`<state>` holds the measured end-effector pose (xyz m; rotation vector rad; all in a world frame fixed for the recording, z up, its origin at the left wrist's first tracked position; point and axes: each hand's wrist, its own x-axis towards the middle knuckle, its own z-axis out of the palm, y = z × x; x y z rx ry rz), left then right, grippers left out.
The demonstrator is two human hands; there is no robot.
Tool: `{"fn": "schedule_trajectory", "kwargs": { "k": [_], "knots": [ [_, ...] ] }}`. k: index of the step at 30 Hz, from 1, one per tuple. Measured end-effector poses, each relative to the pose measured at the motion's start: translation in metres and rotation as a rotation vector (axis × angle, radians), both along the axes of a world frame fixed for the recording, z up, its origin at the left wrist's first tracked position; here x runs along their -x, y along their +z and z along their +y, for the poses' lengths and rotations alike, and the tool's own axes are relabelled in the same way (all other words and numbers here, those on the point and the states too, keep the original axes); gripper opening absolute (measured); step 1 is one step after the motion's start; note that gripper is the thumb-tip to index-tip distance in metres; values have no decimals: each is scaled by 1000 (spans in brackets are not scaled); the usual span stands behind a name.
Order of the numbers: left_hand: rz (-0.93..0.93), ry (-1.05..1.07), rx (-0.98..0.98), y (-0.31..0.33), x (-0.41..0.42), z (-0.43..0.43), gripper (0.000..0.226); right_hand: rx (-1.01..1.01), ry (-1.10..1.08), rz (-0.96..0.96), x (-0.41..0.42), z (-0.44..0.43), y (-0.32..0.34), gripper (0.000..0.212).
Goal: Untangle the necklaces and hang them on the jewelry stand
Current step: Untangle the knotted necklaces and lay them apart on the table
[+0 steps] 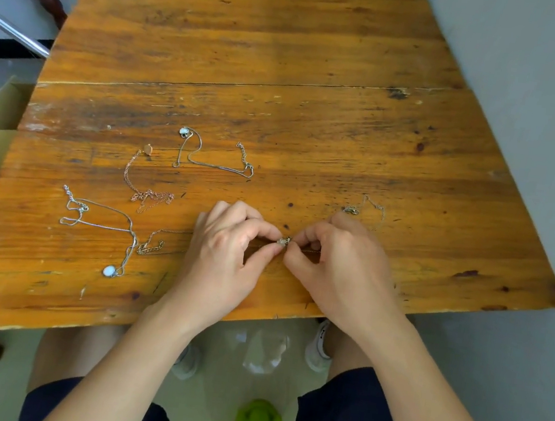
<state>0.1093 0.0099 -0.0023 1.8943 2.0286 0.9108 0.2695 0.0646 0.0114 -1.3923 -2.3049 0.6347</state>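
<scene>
Pendant, tiny, on fine gold chain, pinched by left grip and right grip; scuffed plank table.

A worn wooden table holds four thin necklaces on its near half: a silver necklace with a pale oval pendant by the left edge, a rose-gold necklace beyond it, a second silver necklace toward the middle, and a fine gold chain along the near edge.

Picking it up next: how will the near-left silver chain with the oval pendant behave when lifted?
Probably floppy: the silver oval-pendant chain lies in loose loops. Likely light, being so fine. Might snag the gold chain beside it.
</scene>
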Motion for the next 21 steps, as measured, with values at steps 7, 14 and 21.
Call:
{"fn": "schedule_trajectory", "kwargs": {
  "k": [7, 14, 21],
  "knots": [
    [1, 2, 11, 1, 1, 0, 14, -22, -15, 54, -1, -1, -7, 25],
    [-9, -9, 19, 2, 2, 0, 14, -22, -43, 110, -7, 0, -12, 14],
    [-23, -5, 31, 2, 3, -1, 15, -68, -42, 152, -14, -1, -12, 7]
  ]
}}
